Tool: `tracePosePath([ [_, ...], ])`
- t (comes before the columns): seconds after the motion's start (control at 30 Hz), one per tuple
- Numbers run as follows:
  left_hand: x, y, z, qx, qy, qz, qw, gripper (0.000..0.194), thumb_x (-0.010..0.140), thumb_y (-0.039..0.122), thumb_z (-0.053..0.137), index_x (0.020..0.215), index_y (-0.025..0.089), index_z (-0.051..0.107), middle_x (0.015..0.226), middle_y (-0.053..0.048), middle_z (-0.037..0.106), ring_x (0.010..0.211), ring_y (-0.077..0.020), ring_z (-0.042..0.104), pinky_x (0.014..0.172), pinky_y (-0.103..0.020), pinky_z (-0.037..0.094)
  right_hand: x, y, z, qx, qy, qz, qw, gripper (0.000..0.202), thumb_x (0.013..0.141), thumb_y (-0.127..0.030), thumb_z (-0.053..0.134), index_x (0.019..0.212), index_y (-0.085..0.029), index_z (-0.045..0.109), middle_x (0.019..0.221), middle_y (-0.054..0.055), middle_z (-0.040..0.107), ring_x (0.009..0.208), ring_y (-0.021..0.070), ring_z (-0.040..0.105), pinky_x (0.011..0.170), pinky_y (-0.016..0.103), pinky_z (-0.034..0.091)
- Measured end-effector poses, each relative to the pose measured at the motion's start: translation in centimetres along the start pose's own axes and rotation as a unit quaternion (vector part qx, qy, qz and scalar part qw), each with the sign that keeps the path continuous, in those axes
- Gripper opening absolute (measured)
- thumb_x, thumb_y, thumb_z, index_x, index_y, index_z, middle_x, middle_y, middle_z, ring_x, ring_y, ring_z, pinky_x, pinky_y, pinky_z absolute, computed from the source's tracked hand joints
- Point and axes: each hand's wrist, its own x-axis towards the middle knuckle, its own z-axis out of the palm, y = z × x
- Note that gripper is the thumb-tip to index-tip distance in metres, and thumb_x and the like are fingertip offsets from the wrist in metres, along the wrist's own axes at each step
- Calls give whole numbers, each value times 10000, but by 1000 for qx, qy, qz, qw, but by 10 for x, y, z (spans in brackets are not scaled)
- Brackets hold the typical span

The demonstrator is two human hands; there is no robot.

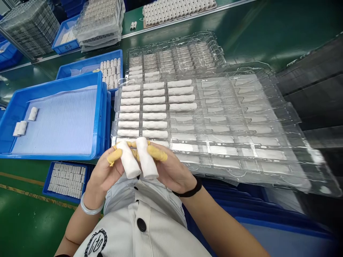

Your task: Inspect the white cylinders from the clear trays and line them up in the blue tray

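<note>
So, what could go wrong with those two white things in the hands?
The left hand holds one white piece and the right hand holds another, both near the fingertips, so one might slip and drop.

The two are close together, so they could knock each other.

Rows of white pieces lie in the clear tray just beyond; a dropped one might hit those.

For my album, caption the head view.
Left hand and right hand each hold a white cylinder near a clear tray.
</note>
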Motion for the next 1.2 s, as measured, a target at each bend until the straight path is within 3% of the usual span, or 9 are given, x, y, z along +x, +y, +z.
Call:
tracePosePath([
  [0.07, 5, 1, 5, -101, 52, -66, 991, 141, 881, 253, 656, 900, 117, 690, 820, -46, 712, 691, -100, 666, 662, -178, 573, 4, 3, -2, 97, 0, 20, 995, 335, 816, -486, 730, 886, -159, 709, 668, -8, 622, 524, 72, 514, 462, 168, 466],
  [0.2, 11, 2, 12, -174, 108, -113, 972, 365, 1026, 217, 353, 882, 99, 666, 774, -71, 676, 611, -71, 626, 577, -124, 554, 9, 9, -8, 214, 52, 45, 974, 244, 940, -353, 612, 849, -145, 701, 744, 11, 664, 545, 49, 544, 478, 118, 498],
  [0.57, 11, 2, 16, -179, 127, -117, 969, 416, 1047, 237, 287, 907, 101, 655, 820, -86, 679, 635, -71, 632, 607, -134, 562, 10, 9, -9, 248, 60, 67, 965, 358, 1011, -373, 490, 880, -112, 697, 759, 25, 676, 559, 33, 590, 494, 72, 506],
  [0.8, 11, -2, 15, -177, 81, -89, 977, 388, 1045, 288, 329, 986, 106, 666, 753, -48, 650, 618, -94, 612, 556, -189, 536, 11, 10, -8, 243, 76, 68, 965, 344, 1012, -361, 490, 891, -112, 693, 740, 13, 656, 562, 38, 580, 502, 96, 512],
  [1.07, 12, -1, 15, -125, 90, -66, 986, 362, 1034, 289, 367, 1007, 119, 686, 798, -54, 673, 679, -101, 620, 658, -206, 546, 12, 12, -7, 225, 66, 60, 970, 305, 997, -364, 501, 938, -127, 684, 752, 2, 634, 572, 52, 554, 505, 121, 496],
  [1.2, 12, -3, 11, -83, 73, -45, 993, 319, 1019, 281, 402, 1088, 144, 682, 931, -78, 711, 793, -143, 665, 736, -265, 563, 11, 12, -5, 186, 38, 31, 981, 300, 968, -397, 538, 840, -155, 662, 826, 20, 661, 602, 70, 552, 531, 167, 508],
])
